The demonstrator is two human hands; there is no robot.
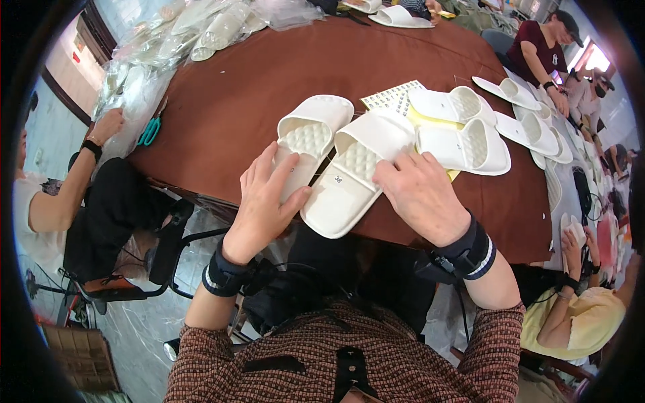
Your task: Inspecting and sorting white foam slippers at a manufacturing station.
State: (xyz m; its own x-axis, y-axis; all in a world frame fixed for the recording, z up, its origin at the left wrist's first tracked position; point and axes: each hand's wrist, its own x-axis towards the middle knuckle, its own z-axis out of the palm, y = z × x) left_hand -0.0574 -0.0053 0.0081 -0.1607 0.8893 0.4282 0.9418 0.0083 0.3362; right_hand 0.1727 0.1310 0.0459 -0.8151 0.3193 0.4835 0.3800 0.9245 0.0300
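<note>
Two white slide slippers lie side by side on the brown table in front of me, toes pointing away, each with a quilted insole. My left hand (269,195) rests on the left slipper (316,111), thumb and fingers spread over its heel part. At the right slipper (336,201), which has a small dark printed mark on its footbed, my right hand (423,195) has its fingers curled over the right side just below the strap. What its fingertips grip underneath is partly hidden.
A yellow-backed sticker sheet (396,97) lies beyond the right slipper, partly under other white slippers (463,144). Teal-handled scissors (150,131) sit at the table's left edge, near bagged slippers (222,30). Co-workers sit at left and right around the brown table (248,80).
</note>
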